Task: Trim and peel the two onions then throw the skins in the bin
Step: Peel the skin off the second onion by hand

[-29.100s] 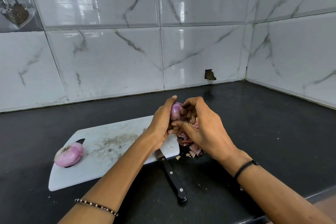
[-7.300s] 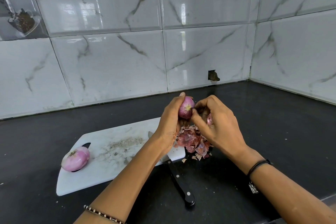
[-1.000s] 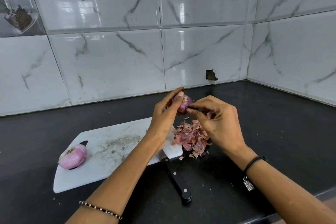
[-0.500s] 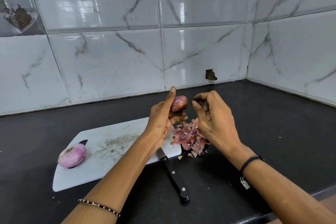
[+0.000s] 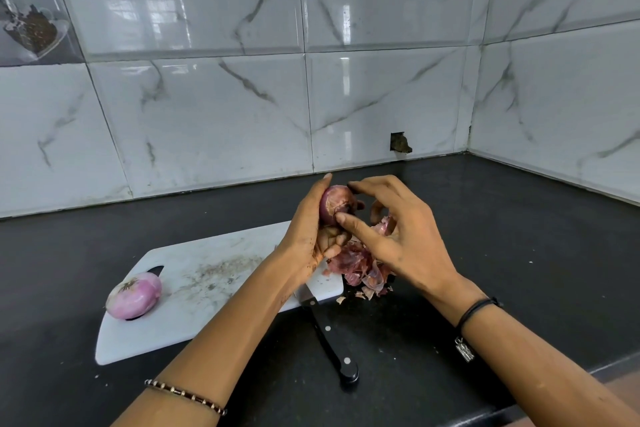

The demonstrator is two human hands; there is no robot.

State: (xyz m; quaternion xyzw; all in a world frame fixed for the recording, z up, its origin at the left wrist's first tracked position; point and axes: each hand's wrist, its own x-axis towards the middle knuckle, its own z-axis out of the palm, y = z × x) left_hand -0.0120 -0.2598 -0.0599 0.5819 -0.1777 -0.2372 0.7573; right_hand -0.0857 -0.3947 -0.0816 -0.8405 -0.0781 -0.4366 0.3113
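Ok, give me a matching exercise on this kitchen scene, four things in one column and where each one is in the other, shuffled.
Things:
1 peeled onion
2 part-peeled onion
3 knife
4 onion skins

Places:
A heaped by the chopping board's right end
B in the left hand
C on the board's left end
D handle on the counter, blade on the board

Pairs: 1-C, 2-B, 3-D, 4-A
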